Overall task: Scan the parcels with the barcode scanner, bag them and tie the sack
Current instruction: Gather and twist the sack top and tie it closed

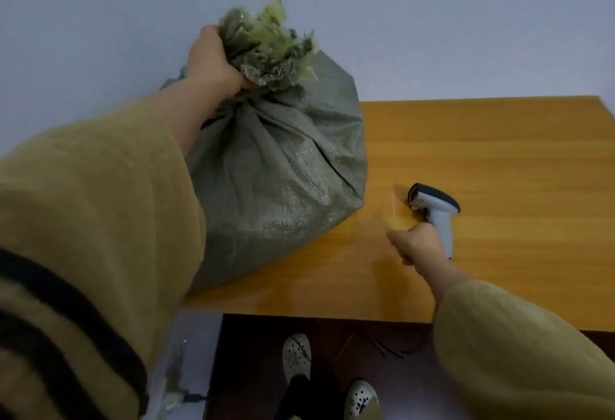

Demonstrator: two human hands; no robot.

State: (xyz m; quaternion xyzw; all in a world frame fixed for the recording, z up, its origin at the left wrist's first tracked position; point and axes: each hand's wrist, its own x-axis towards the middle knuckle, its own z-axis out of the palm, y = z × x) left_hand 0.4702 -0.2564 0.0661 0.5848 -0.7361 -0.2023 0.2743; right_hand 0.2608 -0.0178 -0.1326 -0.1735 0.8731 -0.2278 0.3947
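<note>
Left grip holds sack, seemingly overhanging table edge.

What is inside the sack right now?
Nothing inside shows. The sack bulges on the table, but its opaque weave and bunched mouth, gripped by the left hand, cover the contents. The right hand holds the scanner beside it.

Grey-green woven sack; orange wood-grain table; pale grey scanner with black top; mustard sleeve with black stripes; white shoes with dark holes.
</note>
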